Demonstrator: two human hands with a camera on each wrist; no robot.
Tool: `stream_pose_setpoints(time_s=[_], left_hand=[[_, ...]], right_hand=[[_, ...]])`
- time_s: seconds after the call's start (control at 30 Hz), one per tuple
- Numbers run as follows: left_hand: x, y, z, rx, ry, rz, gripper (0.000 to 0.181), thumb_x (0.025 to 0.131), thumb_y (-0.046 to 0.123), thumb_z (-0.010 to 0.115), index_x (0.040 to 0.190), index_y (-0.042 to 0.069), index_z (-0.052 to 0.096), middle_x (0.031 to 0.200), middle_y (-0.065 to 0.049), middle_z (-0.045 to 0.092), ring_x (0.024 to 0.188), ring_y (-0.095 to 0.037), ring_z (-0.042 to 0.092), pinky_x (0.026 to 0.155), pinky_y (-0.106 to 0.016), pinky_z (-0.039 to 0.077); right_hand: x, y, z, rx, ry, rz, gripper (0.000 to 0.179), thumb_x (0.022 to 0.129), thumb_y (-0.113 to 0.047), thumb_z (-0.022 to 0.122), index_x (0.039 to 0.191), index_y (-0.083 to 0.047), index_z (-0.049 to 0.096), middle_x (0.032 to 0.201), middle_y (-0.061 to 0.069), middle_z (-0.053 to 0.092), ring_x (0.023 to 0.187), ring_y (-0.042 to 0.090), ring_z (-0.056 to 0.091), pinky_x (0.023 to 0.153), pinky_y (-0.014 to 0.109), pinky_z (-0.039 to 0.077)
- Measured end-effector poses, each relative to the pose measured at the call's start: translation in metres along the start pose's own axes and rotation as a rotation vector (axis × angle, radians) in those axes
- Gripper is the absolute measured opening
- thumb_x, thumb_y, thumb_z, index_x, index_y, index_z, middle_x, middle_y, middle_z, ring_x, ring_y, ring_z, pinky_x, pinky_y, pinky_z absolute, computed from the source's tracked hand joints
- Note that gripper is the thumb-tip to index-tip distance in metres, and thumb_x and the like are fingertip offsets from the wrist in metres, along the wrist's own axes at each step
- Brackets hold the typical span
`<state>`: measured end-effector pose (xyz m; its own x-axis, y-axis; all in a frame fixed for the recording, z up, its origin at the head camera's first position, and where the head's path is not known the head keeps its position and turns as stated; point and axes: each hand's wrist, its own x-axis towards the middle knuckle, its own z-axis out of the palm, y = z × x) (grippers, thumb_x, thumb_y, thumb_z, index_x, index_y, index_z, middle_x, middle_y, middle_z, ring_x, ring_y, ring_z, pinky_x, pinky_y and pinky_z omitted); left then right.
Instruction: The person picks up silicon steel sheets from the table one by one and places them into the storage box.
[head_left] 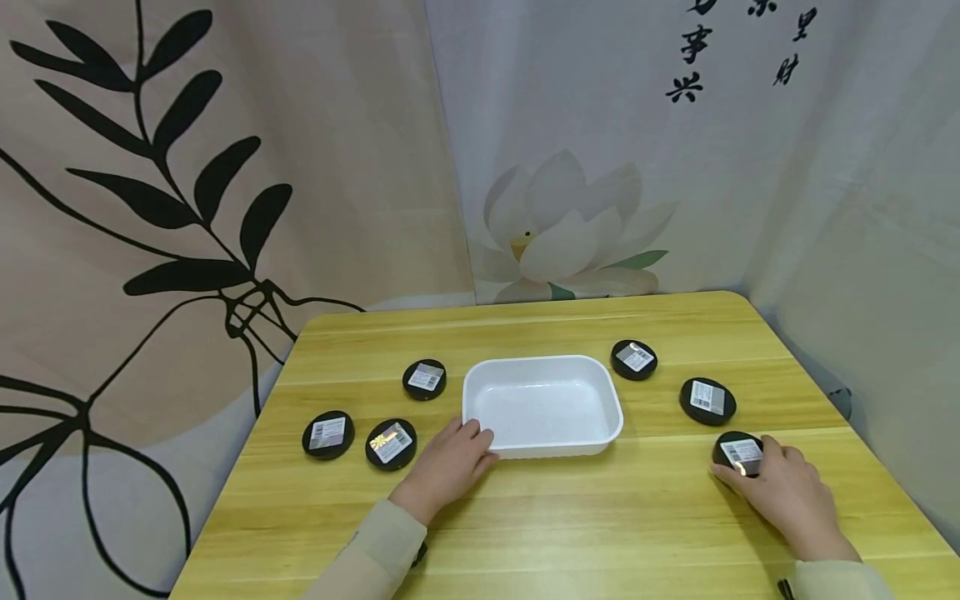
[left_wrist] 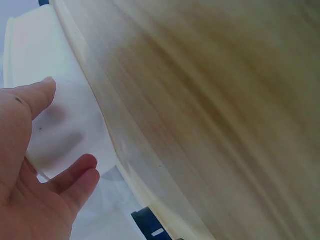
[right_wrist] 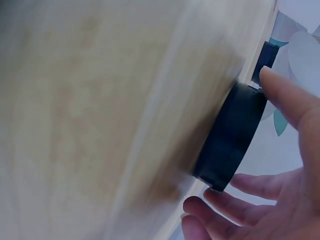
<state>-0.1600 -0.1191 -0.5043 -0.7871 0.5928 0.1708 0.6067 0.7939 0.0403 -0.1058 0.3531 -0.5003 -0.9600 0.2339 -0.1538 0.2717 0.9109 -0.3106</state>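
Observation:
A white rectangular tray [head_left: 543, 443] sits in the middle of the table. My left hand [head_left: 452, 462] holds it by its front left corner; in the left wrist view the thumb [left_wrist: 42, 97] lies against the tray's side. On the right, my right hand [head_left: 797, 492] grips a round black flat container [head_left: 741, 452] with a silver label, thumb on one side and fingers on the other. From the right wrist view, this container [right_wrist: 232, 135] shows its dark side wall between thumb and fingers and appears on or very near the tabletop.
More round black labelled containers lie around the tray: right of it one [head_left: 707, 401] and another [head_left: 634, 360], left of it one [head_left: 424, 380], another [head_left: 391, 444] and a third [head_left: 327, 435]. The wooden table [head_left: 585, 533] meets a printed curtain [head_left: 360, 150] behind.

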Motion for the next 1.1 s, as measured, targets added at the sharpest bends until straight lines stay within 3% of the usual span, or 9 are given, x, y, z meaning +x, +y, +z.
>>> stream_pose_setpoints(time_s=[0.37,0.53,1.1], left_hand=[[0.0,-0.001,0.001,-0.009,-0.01,-0.008,0.022,0.101,0.041,0.059,0.098,0.02,0.057,0.089,0.004,0.053,0.085,-0.016,0.044,0.081,-0.031,0.045],[0.0,-0.001,0.001,-0.013,-0.012,-0.013,0.022,0.101,0.042,0.059,0.098,0.02,0.058,0.089,0.004,0.053,0.086,-0.016,0.046,0.08,-0.031,0.046],[-0.001,-0.001,-0.001,-0.013,-0.003,-0.01,0.022,0.101,0.041,0.06,0.097,0.02,0.058,0.088,0.004,0.052,0.085,-0.015,0.045,0.08,-0.031,0.045]], right_hand=[[0.005,0.005,-0.001,0.005,-0.054,-0.007,0.123,0.079,-0.081,0.062,0.136,0.024,0.033,0.118,0.048,0.044,0.102,0.062,0.05,0.082,0.067,0.045],[0.006,0.007,-0.001,0.022,-0.071,-0.018,0.119,0.078,-0.073,0.07,0.135,0.025,0.033,0.119,0.049,0.043,0.103,0.061,0.048,0.085,0.067,0.044],[0.01,0.013,-0.002,0.075,-0.064,-0.044,0.115,0.074,-0.065,0.079,0.131,0.027,0.037,0.114,0.047,0.047,0.1,0.055,0.05,0.085,0.064,0.044]])
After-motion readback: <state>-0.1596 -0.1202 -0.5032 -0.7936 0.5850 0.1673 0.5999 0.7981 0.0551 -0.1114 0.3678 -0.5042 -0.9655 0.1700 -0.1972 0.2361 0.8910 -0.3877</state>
